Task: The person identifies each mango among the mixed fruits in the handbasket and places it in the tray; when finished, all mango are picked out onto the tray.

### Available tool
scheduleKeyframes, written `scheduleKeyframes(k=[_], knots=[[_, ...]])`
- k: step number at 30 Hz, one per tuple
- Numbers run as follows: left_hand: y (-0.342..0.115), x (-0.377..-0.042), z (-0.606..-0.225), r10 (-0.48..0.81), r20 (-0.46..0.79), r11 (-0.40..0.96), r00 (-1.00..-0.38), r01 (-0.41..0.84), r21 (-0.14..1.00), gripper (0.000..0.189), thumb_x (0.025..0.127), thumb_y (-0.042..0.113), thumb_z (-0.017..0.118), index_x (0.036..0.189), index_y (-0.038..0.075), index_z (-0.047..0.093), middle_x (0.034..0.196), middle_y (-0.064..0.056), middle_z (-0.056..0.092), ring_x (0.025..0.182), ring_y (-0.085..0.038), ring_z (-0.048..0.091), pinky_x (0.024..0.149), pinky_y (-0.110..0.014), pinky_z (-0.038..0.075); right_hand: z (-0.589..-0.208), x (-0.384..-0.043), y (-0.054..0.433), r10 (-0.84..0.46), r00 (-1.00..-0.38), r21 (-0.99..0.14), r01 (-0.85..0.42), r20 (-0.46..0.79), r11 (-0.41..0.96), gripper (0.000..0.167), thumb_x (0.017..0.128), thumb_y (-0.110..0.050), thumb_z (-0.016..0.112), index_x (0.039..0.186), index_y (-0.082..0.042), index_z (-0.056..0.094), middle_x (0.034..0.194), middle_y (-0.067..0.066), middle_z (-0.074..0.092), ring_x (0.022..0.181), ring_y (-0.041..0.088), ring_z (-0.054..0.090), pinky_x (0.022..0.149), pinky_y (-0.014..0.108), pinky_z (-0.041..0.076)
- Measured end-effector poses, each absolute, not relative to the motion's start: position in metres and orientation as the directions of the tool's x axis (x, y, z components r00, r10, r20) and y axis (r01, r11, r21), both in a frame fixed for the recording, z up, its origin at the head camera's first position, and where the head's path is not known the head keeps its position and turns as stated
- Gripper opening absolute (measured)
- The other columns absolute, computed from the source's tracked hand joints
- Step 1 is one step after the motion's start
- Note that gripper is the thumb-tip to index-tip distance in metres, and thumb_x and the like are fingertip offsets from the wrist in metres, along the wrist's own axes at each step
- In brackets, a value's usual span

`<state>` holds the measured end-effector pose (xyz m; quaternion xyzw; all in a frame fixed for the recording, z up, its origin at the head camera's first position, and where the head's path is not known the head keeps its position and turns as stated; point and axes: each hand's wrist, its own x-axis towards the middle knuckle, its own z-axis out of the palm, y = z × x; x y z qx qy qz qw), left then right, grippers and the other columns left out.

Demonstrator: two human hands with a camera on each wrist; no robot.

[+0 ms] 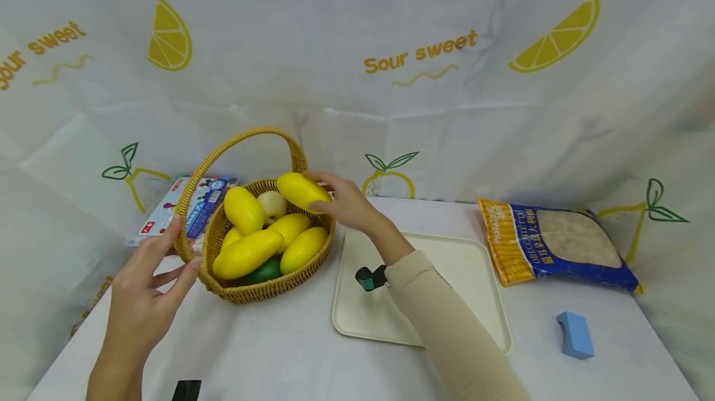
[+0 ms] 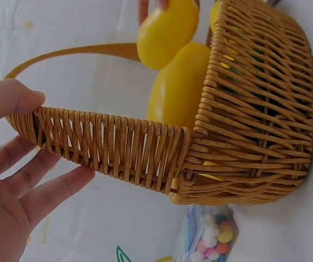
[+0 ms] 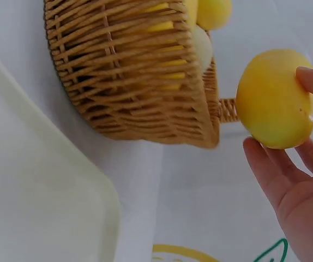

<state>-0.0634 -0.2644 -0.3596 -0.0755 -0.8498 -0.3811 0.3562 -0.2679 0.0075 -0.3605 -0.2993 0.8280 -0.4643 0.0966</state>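
Head view: hands apart, right (image 1: 343,202) gripping mango (image 1: 301,191), left (image 1: 145,283) loosely at basket (image 1: 262,286) handle, tray (image 1: 475,264) beside.

The head camera is looking forward and down from above the table (image 1: 290,351), taking in the whole scene; the left wrist camera is sitting close beside the wicker basket (image 2: 254,109); the right wrist camera is viewing the same basket (image 3: 129,71) closely from its other side; all three are sharing it
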Motion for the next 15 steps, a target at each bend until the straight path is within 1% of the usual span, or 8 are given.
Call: scheduleKeyframes(k=[6,8,11,15], knots=[[-0.264,-0.064,-0.358,-0.154,0.652,0.706,-0.742,0.379,0.598,0.083,0.075,-0.02,0.073,0.148,0.014,0.054,0.12,0.033,0.052,0.103,0.014,0.053,0.077,0.005,0.046,-0.353,-0.27,0.043,-0.533,-0.837,-0.895,-0.325,0.122,0.306,0.057,0.099,-0.023,0.065,0.153,-0.028,0.047,0.153,0.003,0.052,0.135,0.03,0.055,0.104,0.045,0.058],[-0.264,-0.064,-0.358,-0.161,0.646,0.711,-0.746,0.366,0.6,0.083,0.076,-0.02,0.074,0.148,0.015,0.054,0.12,0.034,0.052,0.103,0.015,0.053,0.077,0.005,0.046,-0.352,-0.271,0.056,-0.518,-0.847,-0.909,-0.301,0.117,0.287,0.059,0.1,-0.024,0.062,0.156,-0.028,0.043,0.153,0.006,0.05,0.134,0.03,0.056,0.105,0.045,0.057],[-0.263,-0.063,-0.357,-0.167,0.642,0.709,-0.749,0.361,0.606,0.084,0.076,-0.02,0.073,0.149,0.016,0.054,0.119,0.034,0.052,0.103,0.014,0.053,0.076,0.005,0.046,-0.355,-0.271,0.075,-0.524,-0.845,-0.921,-0.282,0.107,0.267,0.062,0.104,-0.023,0.055,0.161,-0.024,0.032,0.156,0.012,0.047,0.132,0.032,0.056,0.106,0.043,0.054],[-0.262,-0.062,-0.357,-0.164,0.641,0.702,-0.749,0.368,0.609,0.083,0.075,-0.021,0.073,0.148,0.015,0.054,0.118,0.033,0.053,0.103,0.014,0.053,0.076,0.005,0.046,-0.365,-0.27,0.099,-0.52,-0.851,-0.94,-0.231,0.071,0.25,0.064,0.106,-0.02,0.052,0.164,-0.025,0.024,0.157,0.014,0.044,0.131,0.033,0.055,0.107,0.043,0.053]])
